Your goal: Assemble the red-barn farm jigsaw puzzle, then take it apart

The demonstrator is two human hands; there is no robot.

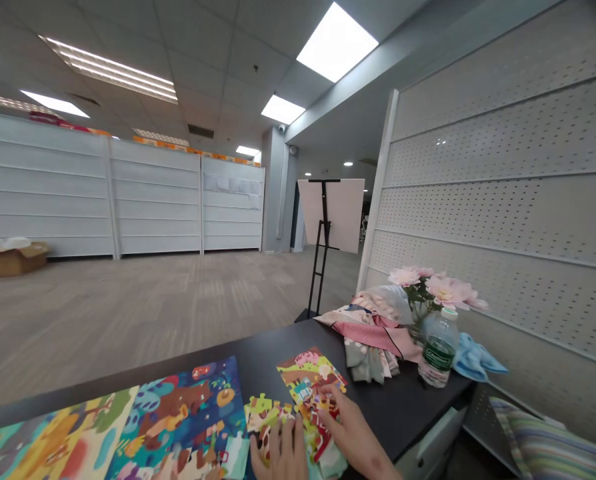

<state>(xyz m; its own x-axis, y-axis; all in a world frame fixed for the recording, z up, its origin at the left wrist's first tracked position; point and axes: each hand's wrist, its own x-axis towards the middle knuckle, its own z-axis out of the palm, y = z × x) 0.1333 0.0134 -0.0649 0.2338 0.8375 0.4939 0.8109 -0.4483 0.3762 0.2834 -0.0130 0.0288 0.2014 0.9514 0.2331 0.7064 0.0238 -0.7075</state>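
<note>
At the bottom of the head view, my left hand [281, 453] lies with fingers stretched over yellow-green jigsaw pieces [263, 408] on the dark table. My right hand [353, 427] is curved, thumb and forefinger around a small red-and-yellow puzzle piece [323, 402], whose outline is partly covered. Just beyond it is a joined puzzle section [308, 370] with a pink animal. More loose pieces lie under and between both hands, partly hidden. Left of my hands lie a dark blue picture [188, 413] with animals and, beside it, a yellow one [53, 440].
Folded patterned cloths [375, 327] lie on the table [273, 340] to the right. Behind a water bottle [439, 353] stand pink flowers [445, 291], with a blue cloth [475, 357] alongside. A striped cushion [553, 440] is at lower right. An easel [323, 253] stands beyond the table.
</note>
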